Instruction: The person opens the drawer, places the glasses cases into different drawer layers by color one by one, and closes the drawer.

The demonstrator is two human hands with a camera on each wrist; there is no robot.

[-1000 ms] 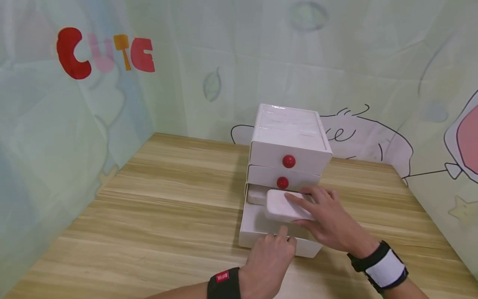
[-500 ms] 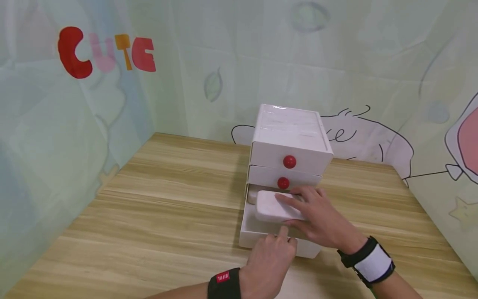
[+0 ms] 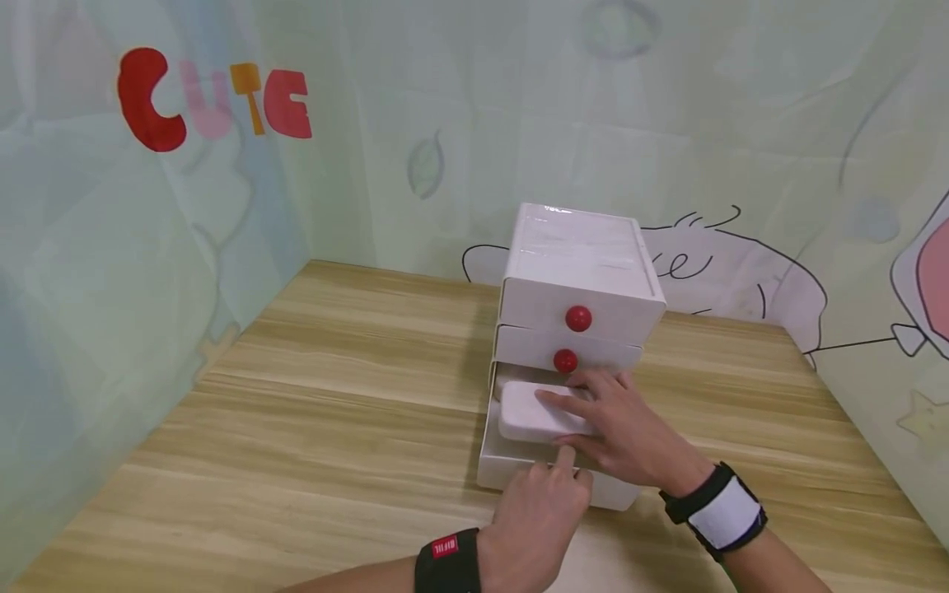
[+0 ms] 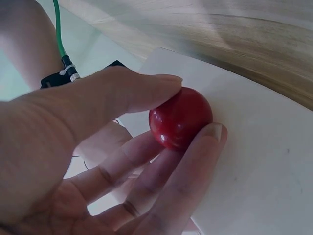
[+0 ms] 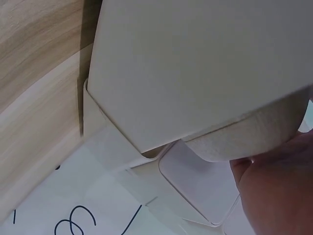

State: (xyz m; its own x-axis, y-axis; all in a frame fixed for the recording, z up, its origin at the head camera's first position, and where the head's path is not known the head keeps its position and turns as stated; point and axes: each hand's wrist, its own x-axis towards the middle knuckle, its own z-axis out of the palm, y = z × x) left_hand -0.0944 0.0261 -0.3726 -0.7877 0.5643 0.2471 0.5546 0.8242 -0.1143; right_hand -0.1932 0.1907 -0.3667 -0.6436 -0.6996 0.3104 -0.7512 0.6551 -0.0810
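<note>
The lowest drawer of a white three-drawer cabinet is pulled out. Its round red knob is pinched between the thumb and fingers of my left hand, as the left wrist view shows; in the head view that knob is hidden behind the hand. My right hand grips a white block with rounded corners by its right end, thumb below and fingers on top. The block is over the open drawer, just below the middle drawer's front. In the right wrist view its curved end shows beside the drawer wall.
The upper two drawers are closed, each with a red knob on its front. Part of another pale object shows at the back of the open drawer. Wood-grain tabletop surrounds the cabinet, and a printed backdrop stands behind.
My right hand has moved left with the white block, shifting it to the left side of the drawer and covering more of the pale object behind. The left hand stays at the knob.
</note>
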